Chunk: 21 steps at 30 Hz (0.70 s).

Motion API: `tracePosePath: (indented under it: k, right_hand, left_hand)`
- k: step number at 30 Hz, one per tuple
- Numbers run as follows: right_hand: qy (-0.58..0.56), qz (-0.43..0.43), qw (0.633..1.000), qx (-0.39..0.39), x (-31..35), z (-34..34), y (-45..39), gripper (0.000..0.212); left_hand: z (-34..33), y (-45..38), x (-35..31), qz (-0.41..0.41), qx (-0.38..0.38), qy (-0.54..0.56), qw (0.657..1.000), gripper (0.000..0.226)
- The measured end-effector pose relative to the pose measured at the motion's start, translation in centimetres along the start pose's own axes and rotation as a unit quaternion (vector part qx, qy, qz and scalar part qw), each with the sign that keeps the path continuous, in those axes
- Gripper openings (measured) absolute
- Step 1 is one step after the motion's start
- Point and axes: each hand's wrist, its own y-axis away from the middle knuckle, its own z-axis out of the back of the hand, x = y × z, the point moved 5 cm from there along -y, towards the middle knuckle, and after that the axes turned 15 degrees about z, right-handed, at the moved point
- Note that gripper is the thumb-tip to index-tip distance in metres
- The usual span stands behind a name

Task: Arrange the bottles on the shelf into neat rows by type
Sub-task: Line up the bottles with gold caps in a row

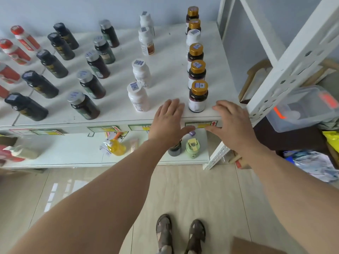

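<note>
Bottles stand in rows on the white shelf (165, 70). At the right runs a row of brown bottles with gold caps, the nearest gold-capped bottle (198, 97) at the front edge; one white bottle (193, 38) stands inside that row. To its left is a row of white bottles, the nearest white bottle (138, 97) near the front. Further left come dark bottles with silver caps (83, 105), black bottles (25, 107) and red-capped bottles (16, 50). My left hand (169, 120) and my right hand (232, 120) hover with relaxed fingers either side of the nearest gold-capped bottle, holding nothing.
A lower shelf (73, 153) holds a yellow spray bottle (114, 146), a green flask (192, 147) and a dark cup. A white shelf post (286, 61) rises at the right. A clear plastic bin (302, 109) and bags lie on the floor beyond it.
</note>
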Motion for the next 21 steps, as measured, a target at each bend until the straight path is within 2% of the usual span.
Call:
tracePosePath:
  k: [5, 21]
  right_hand:
    - [0.019, 0.018, 0.999, -0.037, -0.14, -0.39, 0.17, 0.052]
    - [0.008, 0.002, 1.000, 0.001, 0.06, 0.08, 0.07, 0.050]
  left_hand:
    - [-0.28, -0.09, 0.17, 0.005, -0.016, 0.028, 0.999, 0.069]
    - [0.04, -0.17, 0.14, 0.027, 0.013, 0.035, 0.999, 0.071]
